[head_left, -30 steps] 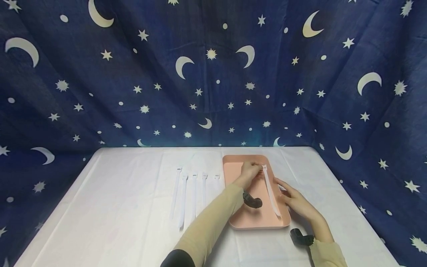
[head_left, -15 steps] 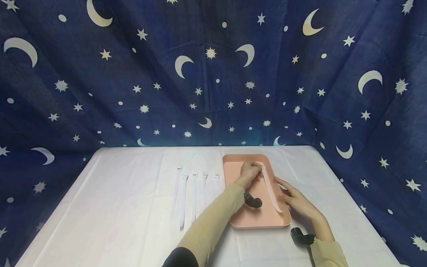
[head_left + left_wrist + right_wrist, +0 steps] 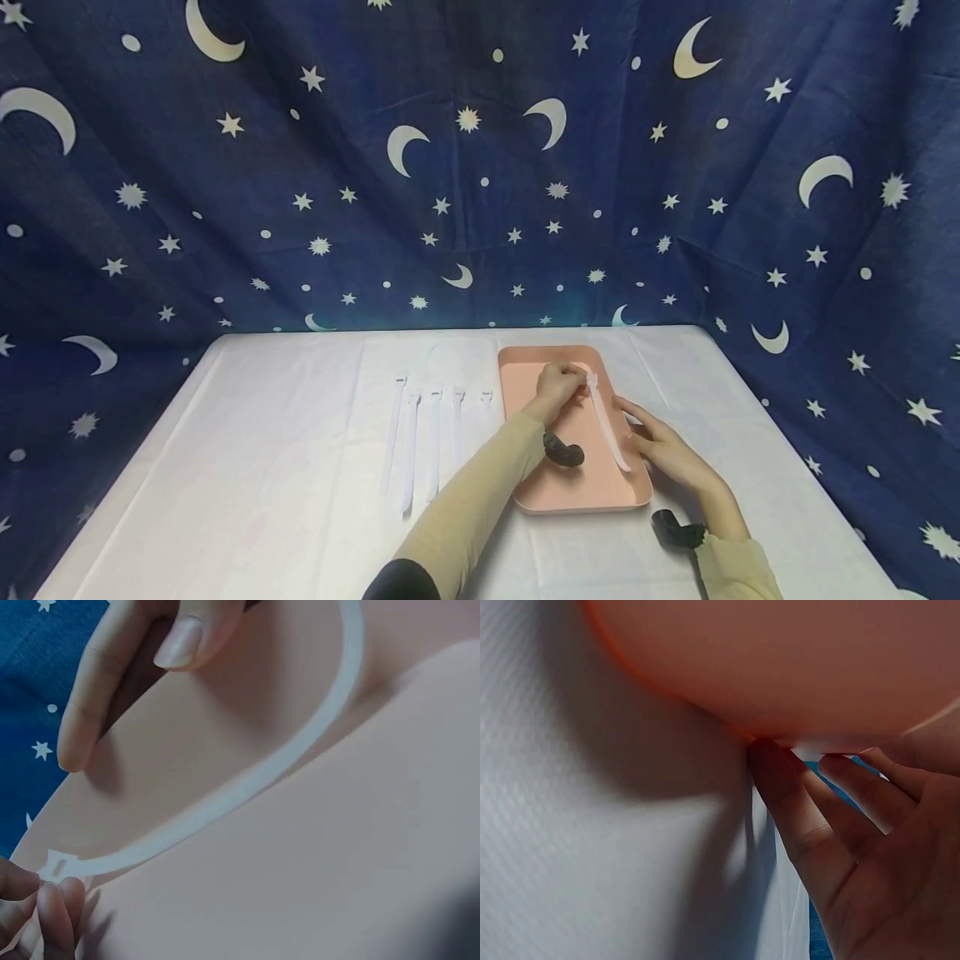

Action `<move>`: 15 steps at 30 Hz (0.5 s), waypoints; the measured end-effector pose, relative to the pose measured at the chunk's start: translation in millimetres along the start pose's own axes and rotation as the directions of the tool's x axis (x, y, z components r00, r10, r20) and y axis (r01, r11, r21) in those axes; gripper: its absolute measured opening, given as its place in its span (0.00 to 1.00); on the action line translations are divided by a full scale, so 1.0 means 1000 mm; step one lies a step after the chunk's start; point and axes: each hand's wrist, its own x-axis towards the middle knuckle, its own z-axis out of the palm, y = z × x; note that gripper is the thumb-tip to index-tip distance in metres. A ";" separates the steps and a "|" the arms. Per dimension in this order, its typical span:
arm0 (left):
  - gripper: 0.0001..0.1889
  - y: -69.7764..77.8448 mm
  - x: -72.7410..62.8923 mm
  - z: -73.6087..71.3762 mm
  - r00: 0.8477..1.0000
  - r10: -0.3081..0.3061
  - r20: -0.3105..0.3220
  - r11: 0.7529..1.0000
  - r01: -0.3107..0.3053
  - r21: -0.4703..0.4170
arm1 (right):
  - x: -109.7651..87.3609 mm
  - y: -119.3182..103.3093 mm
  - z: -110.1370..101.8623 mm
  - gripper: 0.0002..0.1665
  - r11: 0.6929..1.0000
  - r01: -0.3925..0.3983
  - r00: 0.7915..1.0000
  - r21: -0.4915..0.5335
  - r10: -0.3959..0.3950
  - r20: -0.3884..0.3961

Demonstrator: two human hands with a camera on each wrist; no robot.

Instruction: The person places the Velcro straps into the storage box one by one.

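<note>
In the head view a pink tray (image 3: 551, 492) lies on the white-covered table. My left hand (image 3: 558, 387) is over its far part and pinches the slotted head of a white strap (image 3: 606, 421), which looks like a hook-and-loop cable tie. The left wrist view shows fingertips on that slotted head (image 3: 61, 865), while the rest of the strap curves along the tray's side wall. My right hand (image 3: 671, 450) holds the tray's right side. Thumb and a finger reach over the rim; in the right wrist view, other fingers (image 3: 791, 802) press the outside from below.
Several more white straps (image 3: 411, 454) lie side by side on the table (image 3: 262, 467), left of the tray. My left forearm passes in front of some of their lower ends. A dark blue curtain (image 3: 450, 208) with moons and stars stands behind the table.
The strap's head has turned slightly in my left fingers, and its near end has shifted a little up along the tray wall. My right hand stays on the rim.
</note>
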 end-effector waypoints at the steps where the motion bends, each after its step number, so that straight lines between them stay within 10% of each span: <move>1: 0.09 0.000 0.000 0.000 1.000 -0.003 0.003 1.000 0.003 -0.010 | 0.000 0.000 0.000 0.37 1.000 0.000 1.000 0.002 0.000 0.001; 15: 0.09 0.003 -0.002 0.000 0.999 0.007 0.039 1.000 -0.007 -0.015 | 0.002 0.001 0.003 0.36 0.997 -0.071 0.997 0.024 0.071 -0.016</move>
